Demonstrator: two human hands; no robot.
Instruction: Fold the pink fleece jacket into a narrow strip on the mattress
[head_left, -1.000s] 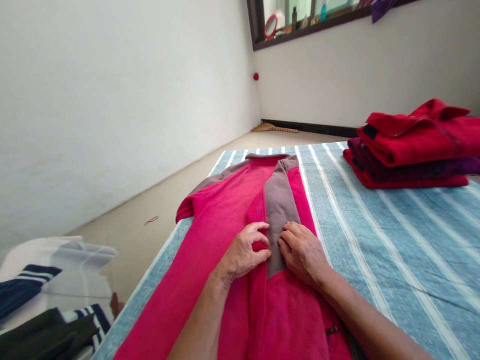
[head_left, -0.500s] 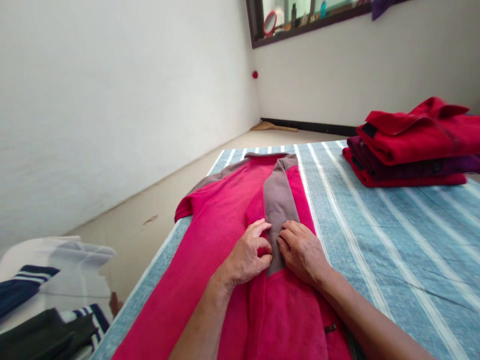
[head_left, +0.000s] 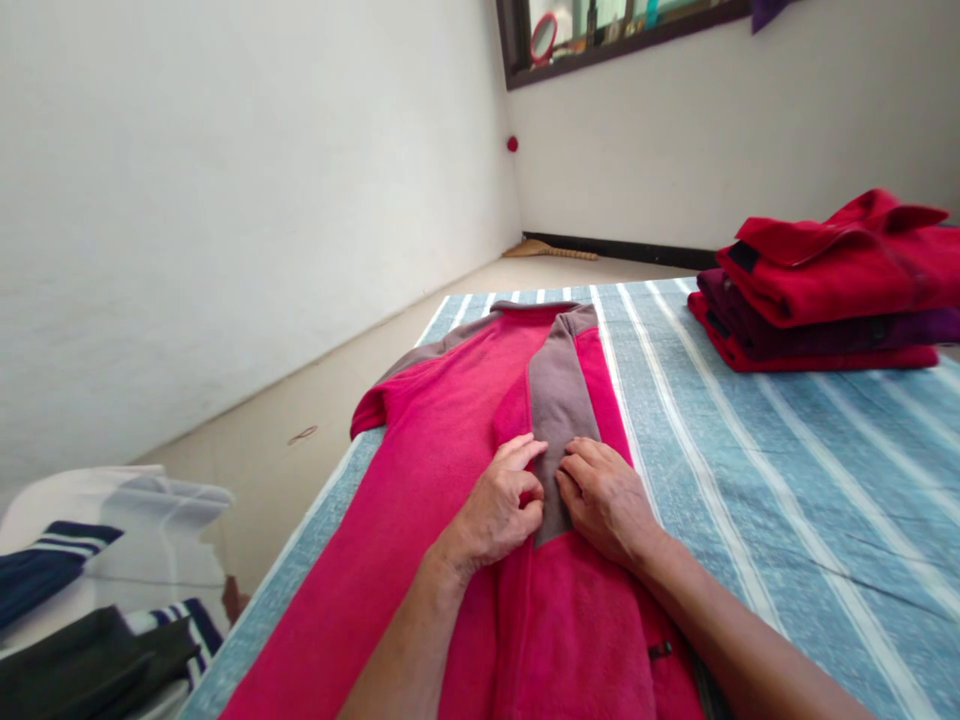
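A pink fleece jacket (head_left: 420,520) with grey shoulder panels lies spread on the bed, its collar at the far end. One side is folded inward, so its sleeve with a grey panel (head_left: 559,390) runs lengthwise towards me. My left hand (head_left: 506,495) pinches the left edge of this sleeve between thumb and forefinger, the other fingers stretched forward. Opposite it, my right hand (head_left: 604,500) rests on the grey panel with its fingers curled and pressed together on the cloth. A dark zip pull (head_left: 660,650) shows near my right forearm.
A stack of folded red and purple garments (head_left: 832,290) sits at the right on the blue striped bed sheet (head_left: 750,480). Dark and white clothes (head_left: 97,590) lie low at the left, beside the bed. A broom (head_left: 551,250) is on the floor by the far wall.
Both hands stay at the folded sleeve; the left fingers have shifted very slightly to the right. The jacket keeps its shape, and the camera view has moved a little.
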